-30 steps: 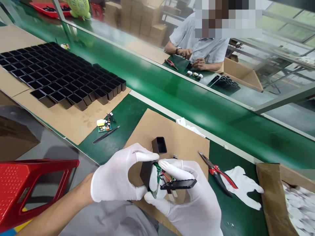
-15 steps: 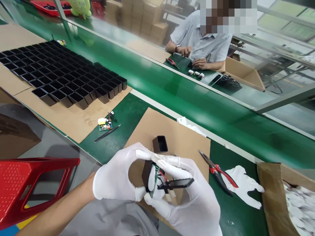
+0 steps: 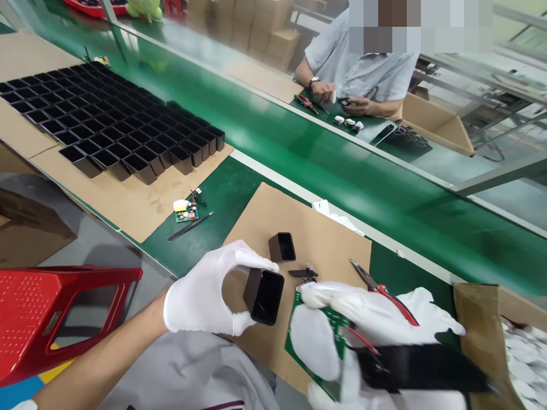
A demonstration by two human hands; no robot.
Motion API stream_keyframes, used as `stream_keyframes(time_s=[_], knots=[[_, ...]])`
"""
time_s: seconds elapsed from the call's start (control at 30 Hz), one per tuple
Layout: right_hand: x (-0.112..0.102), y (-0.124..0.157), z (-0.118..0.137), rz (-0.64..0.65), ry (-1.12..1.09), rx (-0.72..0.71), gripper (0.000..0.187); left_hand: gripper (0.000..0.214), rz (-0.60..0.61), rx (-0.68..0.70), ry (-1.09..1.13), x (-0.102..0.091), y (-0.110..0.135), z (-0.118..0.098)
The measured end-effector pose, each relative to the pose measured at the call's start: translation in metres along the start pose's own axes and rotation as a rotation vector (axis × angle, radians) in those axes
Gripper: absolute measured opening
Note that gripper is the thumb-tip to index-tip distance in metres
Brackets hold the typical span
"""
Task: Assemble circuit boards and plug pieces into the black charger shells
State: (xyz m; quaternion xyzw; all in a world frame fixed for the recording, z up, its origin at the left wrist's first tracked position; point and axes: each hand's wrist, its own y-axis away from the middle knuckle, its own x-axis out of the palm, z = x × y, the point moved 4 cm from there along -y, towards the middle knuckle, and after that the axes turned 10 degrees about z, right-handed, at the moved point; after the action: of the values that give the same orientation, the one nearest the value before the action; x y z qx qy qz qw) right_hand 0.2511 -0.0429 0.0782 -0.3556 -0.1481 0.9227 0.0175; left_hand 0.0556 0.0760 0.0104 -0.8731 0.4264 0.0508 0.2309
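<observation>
My left hand (image 3: 203, 293), in a white glove, grips a small black plastic box (image 3: 269, 296) by its sides, its open end facing me. My right hand (image 3: 346, 302), also gloved and partly blurred, holds a green circuit board (image 3: 327, 386) by its edges, apart from the box. A white oval pad (image 3: 314, 341) covers much of the board's face. Red and black wires run by the board toward a flat black piece (image 3: 419, 364), smeared by motion. A second black box (image 3: 282, 246) and a small black part (image 3: 304, 273) lie on the cardboard sheet (image 3: 256, 219).
Red-handled pliers (image 3: 395, 299) and a spare white glove (image 3: 431, 313) lie at right, beside a carton (image 3: 476, 330) of white pieces. Tweezers (image 3: 188, 228) and another circuit board (image 3: 187, 210) lie left. Rows of black boxes (image 3: 115, 122) fill the far left. A co-worker (image 3: 363, 74) works opposite.
The circuit board has come out of the black box and moved right with my right hand. The box stays in my left hand. The small black part on the cardboard is now uncovered.
</observation>
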Motion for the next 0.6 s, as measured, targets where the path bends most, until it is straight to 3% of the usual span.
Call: stream_keyframes(time_s=[0.2, 0.37, 0.5, 0.6], knots=[[0.006, -0.012, 0.004, 0.038, 0.068, -0.085, 0.064, 0.079, 0.001, 0.13, 0.021, 0.005, -0.001, -0.003], [0.011, -0.014, 0.007, -0.012, 0.013, -0.123, 0.055, 0.08, -0.007, 0.136, -0.009, 0.003, 0.0, -0.005], [0.014, -0.013, 0.011, -0.023, -0.01, -0.099, 0.043, 0.081, -0.01, 0.149, -0.017, 0.002, -0.002, -0.007], [0.017, -0.011, 0.008, -0.015, 0.031, -0.049, 0.047, 0.079, -0.018, 0.143, -0.023, 0.001, -0.003, -0.007]])
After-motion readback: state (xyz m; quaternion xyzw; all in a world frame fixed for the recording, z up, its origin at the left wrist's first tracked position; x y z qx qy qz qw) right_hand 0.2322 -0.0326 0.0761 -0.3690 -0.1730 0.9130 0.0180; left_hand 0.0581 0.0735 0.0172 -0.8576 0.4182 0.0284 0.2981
